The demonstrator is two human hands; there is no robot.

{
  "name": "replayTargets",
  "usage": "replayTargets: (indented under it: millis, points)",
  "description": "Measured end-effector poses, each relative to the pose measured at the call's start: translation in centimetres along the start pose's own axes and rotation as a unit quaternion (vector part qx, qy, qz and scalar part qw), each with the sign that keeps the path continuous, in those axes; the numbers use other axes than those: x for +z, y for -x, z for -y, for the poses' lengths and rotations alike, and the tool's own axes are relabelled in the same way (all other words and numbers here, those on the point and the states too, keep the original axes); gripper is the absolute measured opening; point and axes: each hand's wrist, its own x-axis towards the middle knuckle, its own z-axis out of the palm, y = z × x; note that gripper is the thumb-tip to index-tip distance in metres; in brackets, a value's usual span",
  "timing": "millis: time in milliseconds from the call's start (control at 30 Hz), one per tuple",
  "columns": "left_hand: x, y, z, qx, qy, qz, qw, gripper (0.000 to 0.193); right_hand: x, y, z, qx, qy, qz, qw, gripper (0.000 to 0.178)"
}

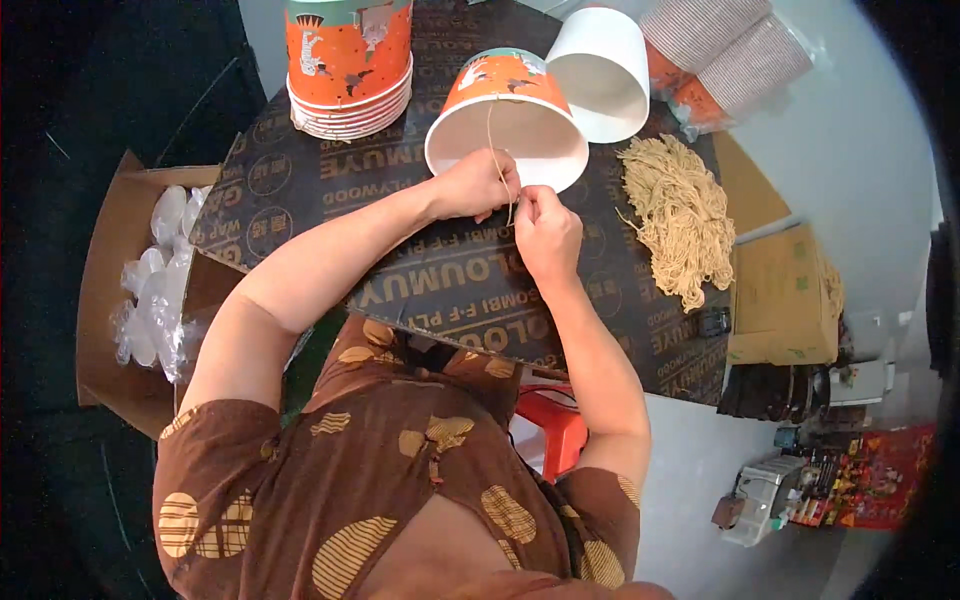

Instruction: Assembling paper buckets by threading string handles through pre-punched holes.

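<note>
An orange paper bucket (508, 85) with a printed pattern lies on its side, its white open mouth toward me. From its upper rim a thin tan string (490, 128) hangs down across the mouth to my hands. My left hand (482, 184) is just below the bucket's mouth, its fingers pinched on the string. Close beside it, my right hand (548, 228) is closed, thumb and fingertips pressed together at the string's lower part. Fingers partly hide where the string runs. To the right lies a loose heap of tan strings (682, 215).
A stack of orange buckets (350, 60) stands at the far left of the dark plywood table (430, 290). A plain white bucket (600, 75) and wrapped bucket stacks (755, 65) are at the far right. Left of the table, a cardboard box (110, 290) holds clear plastic-wrapped items.
</note>
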Motion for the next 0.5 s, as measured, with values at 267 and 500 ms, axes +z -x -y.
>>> replayTargets:
  millis: [267, 500]
  points:
    - [-0.12, -0.12, 0.06, -0.011, -0.032, 0.015, 0.999, 0.016, 0.15, -0.03, -0.24, -0.009, -0.019, 0.004, 1.0, 0.008]
    - [0.01, 0.09, 0.02, 0.018, -0.024, 0.002, 1.0, 0.009, 0.12, -0.28, -0.26, 0.059, -0.089, 0.015, 0.994, 0.008]
